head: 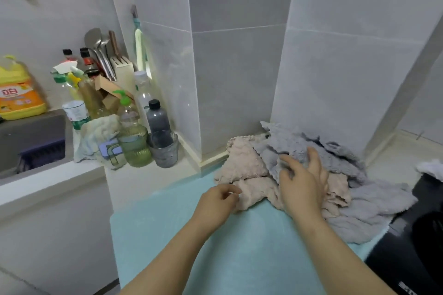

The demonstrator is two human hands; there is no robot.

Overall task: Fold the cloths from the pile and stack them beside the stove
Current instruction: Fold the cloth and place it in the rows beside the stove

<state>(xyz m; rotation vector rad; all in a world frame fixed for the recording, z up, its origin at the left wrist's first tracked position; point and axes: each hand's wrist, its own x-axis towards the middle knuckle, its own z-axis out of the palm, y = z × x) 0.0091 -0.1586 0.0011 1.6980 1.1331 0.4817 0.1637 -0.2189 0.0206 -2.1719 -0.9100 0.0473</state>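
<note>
I see nothing folded or stacked yet: the pile point(340, 189) of crumpled cloths lies on the teal mat point(251, 258), touching the stove point(412, 258) on its left side, so by my judgement the whole task remains. My right hand point(302, 182) rests spread-fingered on the pile, fingertips on the grey cloth point(287, 148). My left hand point(220, 201), farther from the stove, curls at the pink cloth point(244, 163)'s near edge; I cannot tell whether it pinches.

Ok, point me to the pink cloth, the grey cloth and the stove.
pink cloth point(242, 163): head view, upper left fold.
grey cloth point(376, 201): head view, flat right part.
stove point(402, 266): head view, black top surface.
</note>
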